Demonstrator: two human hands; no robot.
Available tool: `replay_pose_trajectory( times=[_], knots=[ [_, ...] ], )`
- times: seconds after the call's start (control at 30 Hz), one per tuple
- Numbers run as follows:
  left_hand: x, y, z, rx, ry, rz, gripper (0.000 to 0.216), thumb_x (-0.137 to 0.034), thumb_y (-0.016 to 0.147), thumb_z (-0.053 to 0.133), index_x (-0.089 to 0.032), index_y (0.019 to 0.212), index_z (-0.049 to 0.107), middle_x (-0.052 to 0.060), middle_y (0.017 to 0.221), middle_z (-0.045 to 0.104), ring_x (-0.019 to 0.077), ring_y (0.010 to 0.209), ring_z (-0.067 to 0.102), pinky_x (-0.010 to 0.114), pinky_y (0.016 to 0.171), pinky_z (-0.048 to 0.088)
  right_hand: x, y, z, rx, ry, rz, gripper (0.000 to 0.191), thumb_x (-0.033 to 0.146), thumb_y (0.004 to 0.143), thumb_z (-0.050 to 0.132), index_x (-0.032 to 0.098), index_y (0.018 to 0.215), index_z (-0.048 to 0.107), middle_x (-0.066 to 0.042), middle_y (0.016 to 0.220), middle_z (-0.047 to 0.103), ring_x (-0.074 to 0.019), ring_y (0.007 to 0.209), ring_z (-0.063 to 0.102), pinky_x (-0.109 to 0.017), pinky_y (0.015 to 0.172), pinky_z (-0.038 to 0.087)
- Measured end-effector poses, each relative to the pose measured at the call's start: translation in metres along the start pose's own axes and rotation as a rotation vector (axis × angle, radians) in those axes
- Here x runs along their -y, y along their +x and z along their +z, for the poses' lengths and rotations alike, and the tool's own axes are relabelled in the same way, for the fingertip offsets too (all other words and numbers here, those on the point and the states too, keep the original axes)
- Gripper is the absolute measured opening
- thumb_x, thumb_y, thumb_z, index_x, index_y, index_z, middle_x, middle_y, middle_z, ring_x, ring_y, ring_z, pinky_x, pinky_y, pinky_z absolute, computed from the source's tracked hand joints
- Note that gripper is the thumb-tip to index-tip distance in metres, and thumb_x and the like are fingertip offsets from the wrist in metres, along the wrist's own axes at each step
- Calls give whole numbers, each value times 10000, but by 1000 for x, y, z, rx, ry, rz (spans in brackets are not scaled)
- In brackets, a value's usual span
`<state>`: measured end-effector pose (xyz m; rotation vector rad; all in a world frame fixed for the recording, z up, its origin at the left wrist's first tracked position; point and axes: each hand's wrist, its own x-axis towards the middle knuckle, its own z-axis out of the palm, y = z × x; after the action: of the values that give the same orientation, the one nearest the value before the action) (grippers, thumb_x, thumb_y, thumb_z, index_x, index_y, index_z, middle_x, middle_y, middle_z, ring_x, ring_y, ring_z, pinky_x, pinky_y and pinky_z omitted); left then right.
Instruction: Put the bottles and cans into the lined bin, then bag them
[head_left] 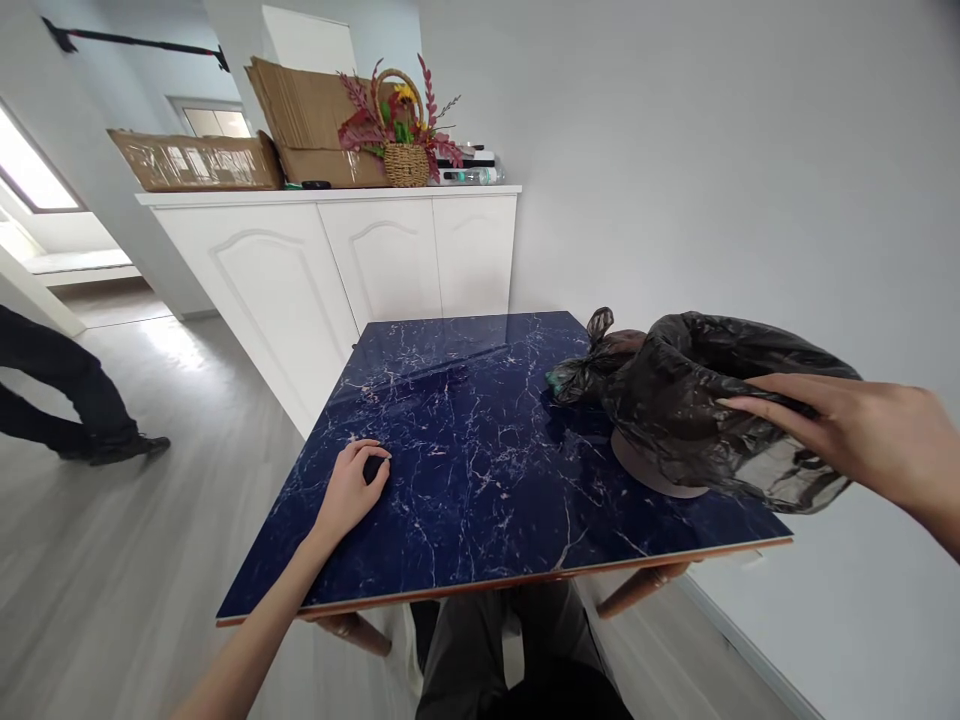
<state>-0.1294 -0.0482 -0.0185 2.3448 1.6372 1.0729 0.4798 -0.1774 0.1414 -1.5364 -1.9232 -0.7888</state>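
A black plastic bin bag (697, 400) covers a round brown container (652, 470) at the right side of the dark blue marble table (465, 440). My right hand (840, 430) lies on the bag's near top with fingers stretched out flat over the plastic. My left hand (352, 485) rests on the table near its front left, fingers curled around a small dark thing I cannot make out. A knotted end of the bag (592, 345) sticks out toward the table's middle.
A white cabinet (360, 260) stands behind the table with cardboard boxes (300, 120) and a flower basket (405, 130) on top. Another person's dark-trousered legs (67, 390) stand on the grey floor at the far left. A white wall runs along the right.
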Motion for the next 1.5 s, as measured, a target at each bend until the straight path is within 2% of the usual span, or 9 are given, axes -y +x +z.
replay_pose_trajectory(
  times=[0.17, 0.3, 0.4, 0.5, 0.6, 0.8, 1.07, 1.3, 1.5],
  knots=[
    [0, 0, 0, 6, 2, 12, 234, -410, 987, 566, -233, 1043, 708, 126, 1250, 696, 324, 1255, 635, 585, 1168, 457, 14, -1, 3, 29, -101, 65, 444, 649, 1086, 459, 335, 1201, 750, -122, 1038, 807, -350, 853, 729, -442, 659, 449],
    [-3, -1, -1, 18, 6, 5, 243, -422, 992, 563, -232, 1047, 704, 128, 1260, 686, 328, 1261, 629, 586, 1170, 456, 65, -5, 1, -143, 33, 88, 410, 394, 1046, 627, 335, 1452, 648, -157, 1248, 749, -446, 1236, 669, -580, 990, 519],
    [-6, -2, -2, 34, 14, -1, 244, -423, 992, 563, -232, 1048, 703, 132, 1279, 676, 335, 1266, 626, 588, 1165, 458, 110, -15, 9, -229, 186, -13, 395, 248, 980, 688, 329, 1367, 683, -132, 1225, 758, -392, 1157, 720, -556, 991, 556],
    [-9, -3, -1, 45, 20, 3, 228, -405, 989, 566, -229, 1058, 692, 134, 1288, 677, 334, 1281, 622, 586, 1188, 440, 143, -24, 37, -78, 354, -154, 266, 229, 980, 670, 299, 1233, 715, -99, 1142, 780, -311, 1024, 757, -483, 931, 593],
    [-10, -5, 0, 58, 25, 13, 235, -405, 997, 562, -226, 1095, 677, 144, 1351, 673, 338, 1327, 607, 587, 1206, 426, 162, -26, 80, 162, 500, -123, 205, 278, 1063, 540, 273, 1189, 701, -96, 1141, 772, -272, 998, 759, -431, 887, 602],
    [-13, -7, -1, 88, 45, 13, 237, -392, 1007, 549, -225, 1143, 648, 161, 1448, 667, 351, 1385, 603, 583, 1198, 450, 175, -3, 169, 503, 723, 114, 295, 419, 1080, 487, 222, 1102, 706, -73, 1028, 786, -224, 897, 738, -332, 782, 556],
    [-9, -8, 5, 125, 98, 8, 342, -474, 1052, 507, -216, 1249, 614, 168, 1539, 629, 354, 1501, 539, 574, 1247, 422, 203, 43, 245, 566, 646, 178, 277, 408, 1060, 519, 224, 1033, 724, -21, 853, 779, -182, 775, 689, -266, 706, 416],
    [-9, -6, 15, 281, 305, 16, 641, -560, 1123, 320, -180, 1622, 452, 117, 1750, 387, 324, 1659, 286, 559, 1347, 259, 218, 41, 272, 509, 544, 248, 263, 399, 1059, 501, 239, 1010, 704, -17, 795, 739, -199, 736, 664, -288, 643, 297],
    [-1, 14, 26, 336, 429, -11, 714, -639, 1107, 269, -262, 1704, 378, 24, 1781, 310, 296, 1675, 240, 516, 1371, 207, 213, 36, 281, 483, 565, 266, 230, 407, 1037, 547, 261, 968, 711, 2, 788, 746, -193, 727, 675, -281, 636, 321]
  ],
)
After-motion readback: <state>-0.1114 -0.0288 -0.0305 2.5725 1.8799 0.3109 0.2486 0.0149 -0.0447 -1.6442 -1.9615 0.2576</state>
